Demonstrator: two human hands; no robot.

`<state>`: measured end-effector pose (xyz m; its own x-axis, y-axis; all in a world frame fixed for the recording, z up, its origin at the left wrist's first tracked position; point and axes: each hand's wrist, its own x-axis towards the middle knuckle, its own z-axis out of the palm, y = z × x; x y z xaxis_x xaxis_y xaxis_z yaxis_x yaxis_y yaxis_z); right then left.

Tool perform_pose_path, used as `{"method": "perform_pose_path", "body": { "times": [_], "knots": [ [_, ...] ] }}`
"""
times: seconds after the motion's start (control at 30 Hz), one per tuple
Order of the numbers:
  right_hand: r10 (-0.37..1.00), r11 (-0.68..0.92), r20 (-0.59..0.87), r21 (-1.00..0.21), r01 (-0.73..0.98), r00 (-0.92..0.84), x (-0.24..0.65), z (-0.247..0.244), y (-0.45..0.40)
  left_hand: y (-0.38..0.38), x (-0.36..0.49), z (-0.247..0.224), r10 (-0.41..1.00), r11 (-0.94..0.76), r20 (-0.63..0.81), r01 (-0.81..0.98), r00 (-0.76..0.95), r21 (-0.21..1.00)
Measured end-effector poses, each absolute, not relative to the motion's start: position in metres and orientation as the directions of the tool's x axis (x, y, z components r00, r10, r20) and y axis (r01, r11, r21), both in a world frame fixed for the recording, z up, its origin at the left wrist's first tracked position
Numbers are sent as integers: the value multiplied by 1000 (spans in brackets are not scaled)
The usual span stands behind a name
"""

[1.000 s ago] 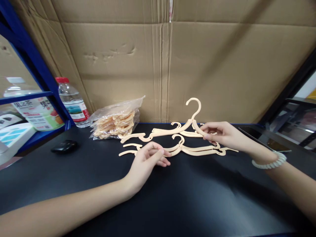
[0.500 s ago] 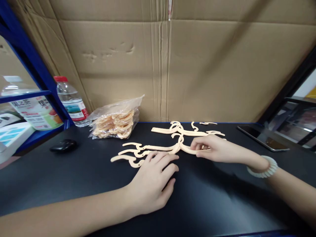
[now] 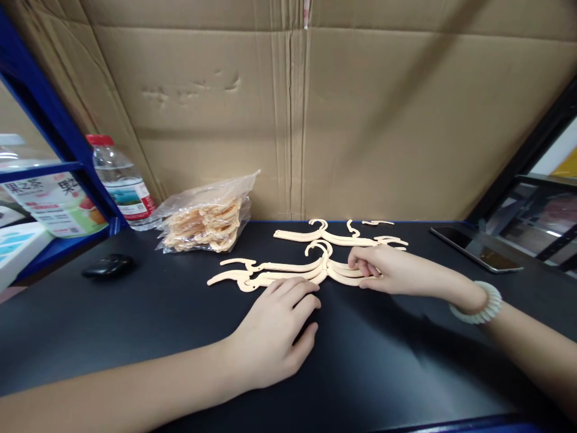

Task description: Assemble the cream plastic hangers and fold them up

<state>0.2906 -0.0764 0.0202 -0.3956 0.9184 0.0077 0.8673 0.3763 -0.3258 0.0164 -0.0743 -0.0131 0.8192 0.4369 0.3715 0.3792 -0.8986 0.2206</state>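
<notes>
Cream folding hangers (image 3: 288,276) lie stacked on the black table, their hooks (image 3: 321,248) pointing away from me. Over the near edge of the left arms rests my left hand (image 3: 282,331), palm down with fingers apart and slightly bent. It touches the nearest hanger without gripping it. On the other side my right hand (image 3: 383,269), wearing a pale beaded bracelet (image 3: 478,304), pinches the right arms between thumb and fingers; its grip partly hides them. Another hanger (image 3: 300,236) lies just behind the stack.
A loose hook piece (image 3: 354,229) and a small curved piece (image 3: 377,223) lie at the back. To the left are a bag of cream parts (image 3: 205,222), a red-capped bottle (image 3: 124,189) and a black mouse (image 3: 108,266). A phone (image 3: 475,248) lies right, before a cardboard wall (image 3: 216,120).
The nearest hanger has slid away from me, closing up against those behind it. Their left ends and hooks now sit closer together. Both hands have stayed at the stack.
</notes>
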Motion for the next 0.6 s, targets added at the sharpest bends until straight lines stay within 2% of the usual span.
{"method": "perform_pose_path", "body": {
  "times": [0.3, 0.43, 0.6],
  "knots": [
    [923, 377, 24, -251, 892, -383, 298, 24, -71, -71, 18, -10, 420, -899, 315, 344, 851, 270],
    [927, 368, 28, -247, 896, -373, 301, 27, -69, -71, 19, -9, 431, -888, 264, 353, 863, 295],
    [921, 384, 38, -252, 888, -387, 301, 29, -70, -71, 19, -9, 424, -893, 265, 353, 866, 278]
  ]
}}
